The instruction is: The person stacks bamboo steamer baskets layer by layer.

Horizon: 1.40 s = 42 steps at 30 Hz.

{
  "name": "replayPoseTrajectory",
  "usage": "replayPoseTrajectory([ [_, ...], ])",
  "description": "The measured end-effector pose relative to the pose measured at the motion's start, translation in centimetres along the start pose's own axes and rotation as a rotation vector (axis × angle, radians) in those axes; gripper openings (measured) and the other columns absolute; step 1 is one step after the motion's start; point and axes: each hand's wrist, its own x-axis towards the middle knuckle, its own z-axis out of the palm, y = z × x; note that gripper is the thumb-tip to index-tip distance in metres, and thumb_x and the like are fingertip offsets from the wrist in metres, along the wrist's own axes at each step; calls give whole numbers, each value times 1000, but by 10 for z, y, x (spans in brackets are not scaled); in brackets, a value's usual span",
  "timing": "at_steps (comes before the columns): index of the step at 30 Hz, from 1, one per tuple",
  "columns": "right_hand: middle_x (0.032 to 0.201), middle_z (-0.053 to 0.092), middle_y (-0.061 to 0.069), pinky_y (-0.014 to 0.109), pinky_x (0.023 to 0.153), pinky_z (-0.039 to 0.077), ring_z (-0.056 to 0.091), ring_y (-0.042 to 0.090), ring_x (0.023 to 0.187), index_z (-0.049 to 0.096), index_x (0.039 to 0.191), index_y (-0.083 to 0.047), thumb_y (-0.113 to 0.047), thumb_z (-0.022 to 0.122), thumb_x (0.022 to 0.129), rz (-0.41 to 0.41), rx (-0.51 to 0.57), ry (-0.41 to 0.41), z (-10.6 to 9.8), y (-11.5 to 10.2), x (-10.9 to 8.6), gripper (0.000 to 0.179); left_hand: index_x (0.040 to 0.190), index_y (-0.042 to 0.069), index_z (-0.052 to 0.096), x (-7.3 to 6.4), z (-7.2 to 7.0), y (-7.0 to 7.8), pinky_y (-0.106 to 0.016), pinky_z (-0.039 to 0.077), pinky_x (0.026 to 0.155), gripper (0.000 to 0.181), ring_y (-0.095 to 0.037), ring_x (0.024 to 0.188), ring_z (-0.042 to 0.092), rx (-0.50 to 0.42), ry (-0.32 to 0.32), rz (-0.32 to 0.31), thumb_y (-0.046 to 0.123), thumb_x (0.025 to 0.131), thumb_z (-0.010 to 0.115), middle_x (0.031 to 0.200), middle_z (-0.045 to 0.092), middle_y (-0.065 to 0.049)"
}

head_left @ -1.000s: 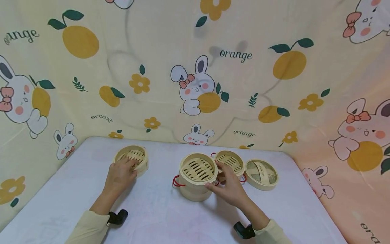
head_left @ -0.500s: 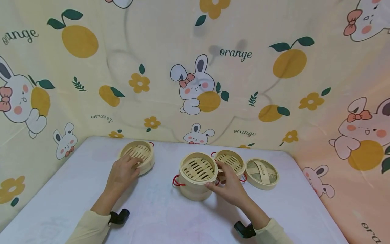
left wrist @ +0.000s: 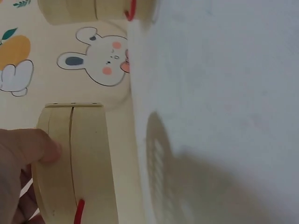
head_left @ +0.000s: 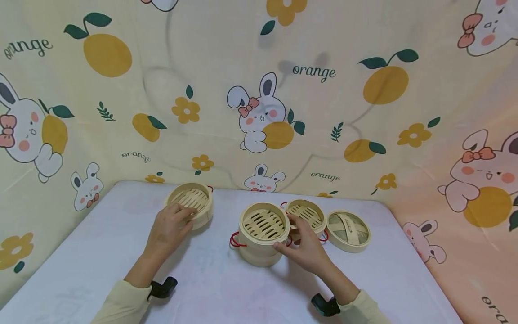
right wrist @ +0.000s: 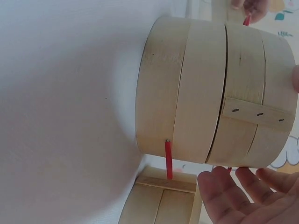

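Note:
My left hand [head_left: 167, 231] pinches the rim of a round bamboo steamer basket [head_left: 207, 215], thumb outside and fingers over the rim. In the left wrist view this basket [left wrist: 93, 154] hangs above the table, with its shadow apart from it. Two stacked steamer baskets [head_left: 259, 255] with red cord handles stand at the middle of the table. Round the upper one's right side curves my right hand [head_left: 305, 252], thumb at the front and fingers behind. In the right wrist view, the stack [right wrist: 201, 93] shows a dark seam between its tiers.
Behind the right hand stands another slatted steamer basket [head_left: 309, 215] with red handles. A woven bamboo lid [head_left: 358, 245] with a strap handle lies to its right. The white table [head_left: 210, 292] meets a printed cloth backdrop [head_left: 202, 139] at its far edge.
My left hand has carried its steamer basket rightward and slightly away, toward the stack. The right hand and the stacked baskets have stayed put.

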Motion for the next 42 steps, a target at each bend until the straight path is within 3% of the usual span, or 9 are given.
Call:
replayPoseTrajectory([
  [11,117,45,-1,35,68,48,57,16,87,34,132,-17,-51,71,62,4,-24,2,0,-1,-1,86,92,18,68,4,-8,22,-32,41,66,27,-15,77,50,-64,-25,-28,7,67,69,82,53,3],
  [18,114,45,-1,33,68,49,57,15,87,34,131,-19,-51,71,61,10,9,-1,0,-2,-1,85,93,18,67,8,-8,33,-31,40,70,29,-14,82,48,-139,8,-27,4,67,66,84,52,5],
  [24,114,47,10,19,65,48,57,17,85,35,131,-10,-30,75,65,10,42,-5,-5,-22,-4,79,94,19,67,12,-10,46,-30,40,74,29,-13,86,47,-174,15,-31,5,69,66,86,52,6],
  [26,114,47,14,20,65,48,57,18,85,35,130,-6,-23,75,66,11,53,-8,-9,-32,-6,77,94,19,67,14,-12,51,-30,40,74,29,-13,86,46,-185,17,-29,5,69,65,87,52,6],
  [32,116,47,15,25,67,50,57,19,85,36,130,-5,-21,75,67,10,56,-9,-10,-38,-8,76,95,19,67,19,-18,66,-30,39,73,29,-13,85,45,-221,19,-15,6,70,64,87,53,7],
  [42,113,49,17,20,65,49,58,18,84,36,130,-5,-18,76,66,-10,57,0,-9,-36,-8,77,96,20,66,27,-22,84,-27,36,71,29,-13,83,43,-250,22,7,6,71,63,88,52,7],
])
